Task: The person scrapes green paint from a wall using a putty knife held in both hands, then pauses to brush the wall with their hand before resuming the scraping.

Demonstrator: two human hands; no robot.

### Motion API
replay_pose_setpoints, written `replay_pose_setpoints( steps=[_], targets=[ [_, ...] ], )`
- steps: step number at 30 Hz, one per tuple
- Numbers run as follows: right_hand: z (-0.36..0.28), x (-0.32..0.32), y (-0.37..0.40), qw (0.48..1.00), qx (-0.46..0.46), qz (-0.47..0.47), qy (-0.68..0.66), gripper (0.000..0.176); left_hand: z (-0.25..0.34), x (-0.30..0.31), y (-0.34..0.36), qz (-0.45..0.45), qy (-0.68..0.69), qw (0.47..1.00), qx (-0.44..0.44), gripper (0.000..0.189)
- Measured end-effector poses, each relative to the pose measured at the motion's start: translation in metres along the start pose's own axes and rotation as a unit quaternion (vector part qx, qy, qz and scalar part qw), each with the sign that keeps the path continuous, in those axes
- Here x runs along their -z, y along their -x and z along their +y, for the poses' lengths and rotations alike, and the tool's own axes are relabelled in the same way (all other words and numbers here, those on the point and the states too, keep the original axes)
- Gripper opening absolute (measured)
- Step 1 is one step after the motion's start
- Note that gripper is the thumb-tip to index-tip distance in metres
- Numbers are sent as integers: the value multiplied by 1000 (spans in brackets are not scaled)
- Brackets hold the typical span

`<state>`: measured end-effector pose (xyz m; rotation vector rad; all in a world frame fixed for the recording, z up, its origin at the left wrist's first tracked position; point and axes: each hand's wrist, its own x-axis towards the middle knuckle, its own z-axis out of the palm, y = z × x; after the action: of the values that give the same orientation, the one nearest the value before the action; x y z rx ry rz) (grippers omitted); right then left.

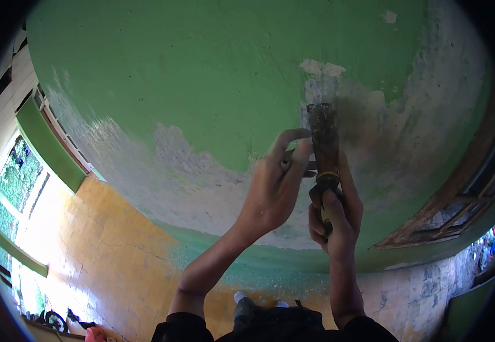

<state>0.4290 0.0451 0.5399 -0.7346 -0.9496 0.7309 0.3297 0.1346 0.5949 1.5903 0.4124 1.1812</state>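
Note:
A metal scraper (323,137) with a rusty blade and a yellow handle is pressed flat against a green painted wall (202,74). My right hand (336,219) is wrapped around the handle, thumb up along it. My left hand (276,185) sits beside it, fingers resting against the blade's lower part near the ferrule. The blade's tip lies on a patch where the green paint has come off, leaving grey and white plaster (367,125).
Bare scraped plaster (173,165) runs along the wall's lower band. A yellow tiled floor (105,245) with paint flakes lies below. A doorway (13,188) opens to greenery at left. A brown wooden frame (453,211) stands at right.

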Motion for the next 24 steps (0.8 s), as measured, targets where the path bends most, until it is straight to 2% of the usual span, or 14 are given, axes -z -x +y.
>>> replay_pose_setpoints(
  steps=[2, 5, 8, 14, 17, 20, 24],
  targets=[
    [-3, -4, -2, 1000, -16, 5, 26, 67, -4, -1, -15, -34, -6, 998, 56, 39],
    [-5, -13, 1, 998, -42, 20, 37, 65, -21, -10, -32, 3, 28, 1000, -5, 44],
    [1, -23, -4, 999, 12, 11, 42, 66, -17, -16, -40, 59, 11, 998, -26, 45],
    [-16, -29, 2, 998, -44, 31, 26, 66, -9, -15, -37, 55, -34, 998, 6, 46],
    [-22, -30, -6, 998, -38, 33, 30, 66, -8, -17, -47, 79, -48, 995, -43, 46],
    [-27, -34, -6, 999, -33, 33, 26, 66, 0, -17, -48, 65, -4, 998, -12, 46],
    [-27, -32, 5, 997, -61, 43, 25, 66, -13, -15, -41, 54, -16, 998, 4, 47]
  ],
)
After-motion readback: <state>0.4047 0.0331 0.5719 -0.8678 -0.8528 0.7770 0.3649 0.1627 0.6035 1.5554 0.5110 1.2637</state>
